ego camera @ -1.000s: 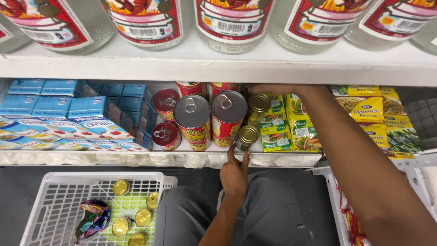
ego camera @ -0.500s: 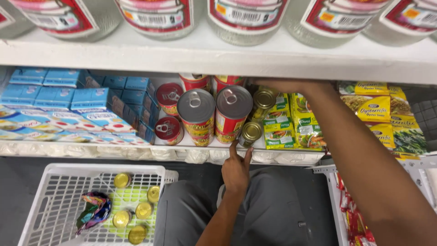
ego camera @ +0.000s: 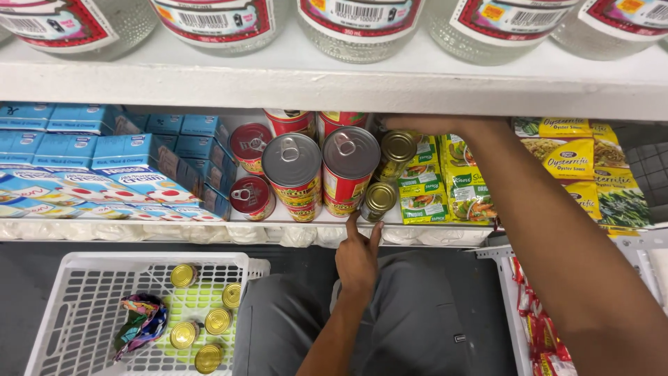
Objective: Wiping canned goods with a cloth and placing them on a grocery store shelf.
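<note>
My left hand [ego camera: 358, 255] reaches up to the shelf edge [ego camera: 209, 232], its fingertips touching the base of a small gold-lidded can [ego camera: 379, 200]. A second small gold-lidded can [ego camera: 397, 150] stands stacked above it. My right hand [ego camera: 417, 124] reaches deep into the shelf behind that upper can; its fingers are hidden under the upper shelf board. Two tall red cans with silver pull-tab lids [ego camera: 320, 167] stand just left of the small cans.
Blue cartons [ego camera: 132, 163] fill the shelf's left, green and yellow sachets [ego camera: 459, 184] the right. Clear bottles [ego camera: 355, 21] stand on the upper shelf. A white plastic basket [ego camera: 76, 306] below left holds several small gold cans [ego camera: 202, 320] and a crumpled wrapper [ego camera: 141, 320].
The view has shifted slightly downward and the shelf sits a little higher in frame. Both hands stay at the small cans with almost no movement.
</note>
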